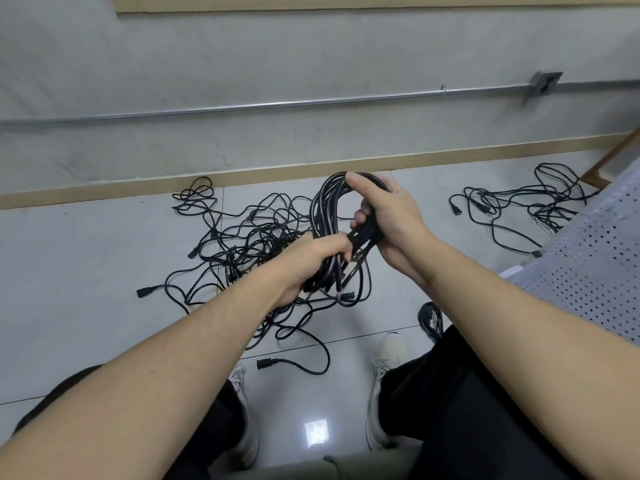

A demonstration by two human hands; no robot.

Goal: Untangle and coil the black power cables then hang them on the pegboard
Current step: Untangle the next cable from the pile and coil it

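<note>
I face a grey wall (311,64) with a metal conduit (242,107), tan skirting (277,171), and glossy floor tiles (86,254).

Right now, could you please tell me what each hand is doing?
Left hand: closed around the lower part of the coiled black cable bundle.
Right hand: closed around the upper right side of the same bundle.

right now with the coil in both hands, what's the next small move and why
Probably wrap the loose plug end around the coil to bind it. Both the left hand and right hand grip gathered loops, and that tail hangs free below.
</note>
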